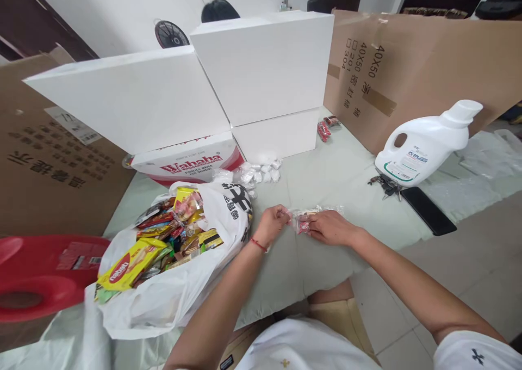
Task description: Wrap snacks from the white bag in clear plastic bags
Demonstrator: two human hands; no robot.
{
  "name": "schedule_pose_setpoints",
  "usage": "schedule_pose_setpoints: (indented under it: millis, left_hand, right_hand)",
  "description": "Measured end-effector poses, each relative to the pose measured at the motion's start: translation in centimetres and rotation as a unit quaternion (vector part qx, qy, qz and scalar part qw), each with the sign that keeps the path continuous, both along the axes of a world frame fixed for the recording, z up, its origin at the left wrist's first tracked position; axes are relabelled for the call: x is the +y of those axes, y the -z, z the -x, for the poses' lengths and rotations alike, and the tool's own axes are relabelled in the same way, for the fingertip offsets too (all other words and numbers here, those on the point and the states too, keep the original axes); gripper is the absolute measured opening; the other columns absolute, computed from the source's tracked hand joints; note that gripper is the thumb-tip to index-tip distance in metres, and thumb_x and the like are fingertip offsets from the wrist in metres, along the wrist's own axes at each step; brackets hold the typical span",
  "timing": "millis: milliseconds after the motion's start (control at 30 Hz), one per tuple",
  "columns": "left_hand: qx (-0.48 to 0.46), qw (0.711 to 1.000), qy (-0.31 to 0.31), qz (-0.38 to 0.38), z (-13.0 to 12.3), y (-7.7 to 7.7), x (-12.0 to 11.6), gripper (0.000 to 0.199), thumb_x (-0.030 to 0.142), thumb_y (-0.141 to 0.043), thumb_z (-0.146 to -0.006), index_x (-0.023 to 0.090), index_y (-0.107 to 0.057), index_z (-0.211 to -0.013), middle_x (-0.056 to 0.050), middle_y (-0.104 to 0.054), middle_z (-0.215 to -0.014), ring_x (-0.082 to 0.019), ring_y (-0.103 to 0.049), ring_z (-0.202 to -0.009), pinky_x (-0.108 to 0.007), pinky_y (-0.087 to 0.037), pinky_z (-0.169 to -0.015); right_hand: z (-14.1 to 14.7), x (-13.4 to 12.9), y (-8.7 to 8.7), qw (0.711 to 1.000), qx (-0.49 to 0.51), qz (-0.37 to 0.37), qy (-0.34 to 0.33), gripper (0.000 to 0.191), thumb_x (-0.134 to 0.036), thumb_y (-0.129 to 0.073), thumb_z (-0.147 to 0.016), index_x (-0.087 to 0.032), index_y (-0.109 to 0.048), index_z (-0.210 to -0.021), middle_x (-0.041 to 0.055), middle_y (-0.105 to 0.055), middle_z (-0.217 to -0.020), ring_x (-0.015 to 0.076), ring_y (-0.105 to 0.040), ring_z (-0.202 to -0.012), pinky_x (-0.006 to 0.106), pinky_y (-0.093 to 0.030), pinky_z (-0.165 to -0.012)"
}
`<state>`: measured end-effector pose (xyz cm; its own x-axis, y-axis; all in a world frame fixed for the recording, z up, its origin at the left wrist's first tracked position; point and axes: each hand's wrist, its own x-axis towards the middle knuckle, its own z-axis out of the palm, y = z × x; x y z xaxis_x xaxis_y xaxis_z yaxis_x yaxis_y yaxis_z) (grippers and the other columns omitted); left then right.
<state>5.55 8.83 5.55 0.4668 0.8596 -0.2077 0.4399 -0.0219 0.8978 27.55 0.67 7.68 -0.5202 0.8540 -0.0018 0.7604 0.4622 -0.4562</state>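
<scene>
Both hands are over the green tablecloth, at a small clear plastic bag [321,210] with red-and-white wrapped pieces in it. My left hand [272,226], with a red string on its wrist, pinches the bag's left end; a bit of pink shows at the fingertips. My right hand [332,227] presses on the bag from the right, its fingers closed over a red wrapped piece [303,227]. To the left of my left hand stands a white shopping bag [163,310], wide open and full of packaged snacks, among them a yellow nabati packet [132,262].
White boxes [265,71] and a Wahaba carton [191,163] stand behind small white packets [265,172]. Red packets [324,130] lie farther back. Right are a white detergent jug [424,141], keys [385,186] and a phone [428,210]. A red plastic container [53,275] stands left.
</scene>
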Motion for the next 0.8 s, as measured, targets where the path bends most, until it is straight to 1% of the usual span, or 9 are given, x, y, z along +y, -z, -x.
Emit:
schedule_pose_setpoints:
  millis: [167,300,367,467,533,567,633,700,800]
  left_hand:
    - [-0.061,0.992,0.005,-0.113,-4.1,0.9,-3.2,0.012,0.025,-0.052,-0.088,0.02,-0.063,-0.088,-0.007,-0.067,-0.104,-0.018,-0.064,-0.096,-0.031,-0.053,-0.086]
    - [-0.067,0.982,0.051,-0.168,-5.0,2.0,-4.3,0.028,0.022,-0.035,-0.098,0.021,-0.06,-0.112,-0.01,-0.063,-0.13,-0.021,-0.058,-0.123,-0.041,-0.047,-0.108]
    - [-0.053,0.969,0.088,-0.226,-5.0,2.6,-4.4,0.035,0.021,-0.038,-0.097,0.021,-0.055,-0.128,-0.011,-0.057,-0.142,-0.023,-0.049,-0.137,-0.045,-0.039,-0.117]
    - [-0.022,0.957,0.102,-0.271,-5.1,3.9,-4.1,0.051,0.017,-0.039,-0.096,0.018,-0.043,-0.146,-0.014,-0.055,-0.146,-0.022,-0.048,-0.138,-0.046,-0.04,-0.118]
    - [-0.002,0.948,0.118,-0.295,-5.1,4.6,-3.9,0.051,0.015,-0.038,-0.096,0.02,-0.046,-0.146,-0.013,-0.056,-0.145,-0.021,-0.05,-0.137,-0.046,-0.042,-0.116]
    - [0.008,0.942,0.128,-0.311,-5.1,4.9,-3.8,0.049,0.015,-0.038,-0.096,0.021,-0.051,-0.143,-0.012,-0.056,-0.146,-0.022,-0.05,-0.136,-0.047,-0.042,-0.116]
    - [0.029,0.927,0.143,-0.345,-4.9,5.1,-3.8,0.043,0.017,-0.04,-0.098,0.024,-0.059,-0.136,-0.01,-0.057,-0.147,-0.023,-0.05,-0.136,-0.049,-0.042,-0.115]
    - [0.048,0.918,0.148,-0.365,-4.6,5.0,-3.9,0.039,0.021,-0.043,-0.1,0.025,-0.064,-0.131,-0.009,-0.06,-0.144,-0.024,-0.051,-0.134,-0.049,-0.044,-0.112]
    - [0.077,0.91,0.157,-0.376,-4.2,4.6,-4.2,0.037,0.024,-0.043,-0.101,0.027,-0.067,-0.129,-0.006,-0.065,-0.138,-0.026,-0.052,-0.132,-0.049,-0.046,-0.109]
  right_hand:
    - [0.3,-0.1,0.4,1.0,0.019,0.0,0.017,0.019,-0.024,-0.055,-0.092,-0.019,-0.071,-0.081,0.0097,-0.071,-0.098,0.0231,-0.066,-0.088,0.033,-0.048,-0.078]
    - [-0.9,-0.2,1.1,0.982,0.18,0.058,0.024,0.014,-0.027,-0.056,-0.092,-0.019,-0.068,-0.095,0.0093,-0.067,-0.108,0.0211,-0.063,-0.097,0.034,-0.05,-0.085]
    - [-1.5,-0.5,1.5,0.946,0.295,0.129,0.043,0.024,-0.034,-0.055,-0.094,-0.02,-0.065,-0.11,0.0082,-0.067,-0.109,0.0191,-0.064,-0.094,0.035,-0.052,-0.085]
    - [-2.0,-1.3,2.2,0.845,0.462,0.26,0.079,0.05,-0.046,-0.062,-0.09,-0.02,-0.054,-0.131,0.0068,-0.071,-0.101,0.019,-0.068,-0.093,0.038,-0.054,-0.087]
    - [-2.3,-1.8,2.7,0.788,0.521,0.299,0.135,0.053,-0.048,-0.067,-0.085,-0.02,-0.056,-0.128,0.0059,-0.074,-0.092,0.0203,-0.072,-0.091,0.04,-0.055,-0.088]
    - [-2.6,-1.9,3.0,0.775,0.532,0.291,0.18,0.047,-0.048,-0.067,-0.084,-0.02,-0.06,-0.121,0.0058,-0.074,-0.091,0.0203,-0.073,-0.087,0.04,-0.056,-0.086]
    - [-3.4,-2.2,3.5,0.769,0.516,0.222,0.305,0.034,-0.047,-0.065,-0.084,-0.021,-0.064,-0.104,0.0058,-0.074,-0.091,0.0192,-0.072,-0.079,0.036,-0.058,-0.076]
    - [-4.4,-2.4,3.8,0.78,0.448,0.128,0.418,0.031,-0.047,-0.062,-0.085,-0.021,-0.065,-0.102,0.0064,-0.073,-0.094,0.0193,-0.07,-0.078,0.032,-0.056,-0.068]
    - [-5.3,-3.1,4.0,0.828,0.308,0.094,0.459,0.044,-0.047,-0.067,-0.083,-0.021,-0.061,-0.118,0.0054,-0.072,-0.087,0.0211,-0.068,-0.079,0.031,-0.05,-0.068]
